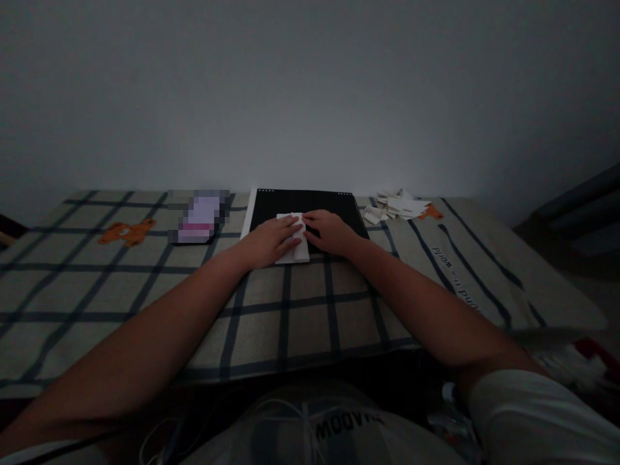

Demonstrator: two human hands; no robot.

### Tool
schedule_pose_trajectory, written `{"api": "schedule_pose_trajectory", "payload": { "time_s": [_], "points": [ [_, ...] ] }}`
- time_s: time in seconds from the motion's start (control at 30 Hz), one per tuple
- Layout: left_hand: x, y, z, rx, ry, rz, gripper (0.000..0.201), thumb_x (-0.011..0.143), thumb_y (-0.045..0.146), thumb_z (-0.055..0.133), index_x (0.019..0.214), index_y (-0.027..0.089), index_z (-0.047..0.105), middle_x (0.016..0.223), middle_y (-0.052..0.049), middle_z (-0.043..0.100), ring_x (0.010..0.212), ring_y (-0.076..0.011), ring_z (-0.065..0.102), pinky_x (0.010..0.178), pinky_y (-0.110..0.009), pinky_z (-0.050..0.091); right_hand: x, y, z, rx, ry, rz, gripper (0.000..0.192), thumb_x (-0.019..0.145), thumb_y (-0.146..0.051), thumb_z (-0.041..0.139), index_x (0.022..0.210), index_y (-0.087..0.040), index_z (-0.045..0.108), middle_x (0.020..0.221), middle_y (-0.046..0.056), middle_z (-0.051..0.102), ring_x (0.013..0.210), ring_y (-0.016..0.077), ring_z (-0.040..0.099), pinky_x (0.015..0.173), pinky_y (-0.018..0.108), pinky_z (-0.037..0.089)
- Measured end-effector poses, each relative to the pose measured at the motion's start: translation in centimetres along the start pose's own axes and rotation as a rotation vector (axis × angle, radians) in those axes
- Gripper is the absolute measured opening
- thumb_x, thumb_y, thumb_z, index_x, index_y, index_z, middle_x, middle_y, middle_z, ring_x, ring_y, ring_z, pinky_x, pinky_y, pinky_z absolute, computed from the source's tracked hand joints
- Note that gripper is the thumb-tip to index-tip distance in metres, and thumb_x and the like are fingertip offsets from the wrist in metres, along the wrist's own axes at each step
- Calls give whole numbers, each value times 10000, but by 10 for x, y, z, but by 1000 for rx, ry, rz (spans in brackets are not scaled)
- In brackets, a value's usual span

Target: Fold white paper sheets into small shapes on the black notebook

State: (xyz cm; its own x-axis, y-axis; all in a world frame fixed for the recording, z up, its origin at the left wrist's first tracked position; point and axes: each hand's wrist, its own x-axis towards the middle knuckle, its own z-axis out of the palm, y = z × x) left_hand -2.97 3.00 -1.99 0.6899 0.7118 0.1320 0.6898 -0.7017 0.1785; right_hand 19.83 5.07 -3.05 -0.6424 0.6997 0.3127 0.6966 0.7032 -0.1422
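Note:
A small sheet of white folded paper [301, 253] lies over the near edge of a black pad [300, 200], with a lengthwise fold showing. My left hand [267, 242] rests flat on its left part, fingers stretched out across it and slightly apart. At the paper's right edge, my right hand [332, 232] has its fingers bent, with the fingertips and thumb closed on the edge near the top. The fingers cover part of the paper, so its exact fold is hard to make out.
A phone [198, 216], partly pixelated, lies to the left on the checked tablecloth [184, 290]. Several white paper pieces [400, 205] are heaped at the back right. A pale wall [310, 97] rises behind the table. Below the front edge, a clear bottle [453, 413] shows dimly.

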Motion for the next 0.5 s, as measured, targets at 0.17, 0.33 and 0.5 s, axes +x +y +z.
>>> {"api": "schedule_pose_trajectory", "payload": {
  "time_s": [0.17, 0.33, 0.5],
  "points": [
    [1, -1, 1, -110, 61, -53, 661, 1056, 490, 243, 1550, 95, 434, 1620, -150, 423, 1510, -259, 395, 1256, -461, 303, 1, -1, -2, -15, -2, -6, 385, 988, -274, 542, 1293, -91, 690, 1386, 186, 643, 1296, 292, 569, 1088, 451, 471],
    [6, -8, 2, -121, 155, -114, 619, 1042, 459, 288, 1466, 90, 546, 1582, -151, 484, 1478, -249, 442, 1243, -465, 334, 2, 0, -2, -12, -13, -6, 380, 987, -285, 553, 1281, -89, 693, 1366, 188, 650, 1281, 294, 569, 1078, 450, 469],
    [10, -9, 3, -52, 179, -104, 563, 1032, 417, 324, 1372, 103, 645, 1416, -134, 653, 1352, -268, 566, 1187, -471, 423, 2, 0, -1, -8, -9, 7, 390, 992, -298, 551, 1295, -93, 685, 1373, 182, 648, 1286, 295, 570, 1080, 447, 467]
  ]
}}
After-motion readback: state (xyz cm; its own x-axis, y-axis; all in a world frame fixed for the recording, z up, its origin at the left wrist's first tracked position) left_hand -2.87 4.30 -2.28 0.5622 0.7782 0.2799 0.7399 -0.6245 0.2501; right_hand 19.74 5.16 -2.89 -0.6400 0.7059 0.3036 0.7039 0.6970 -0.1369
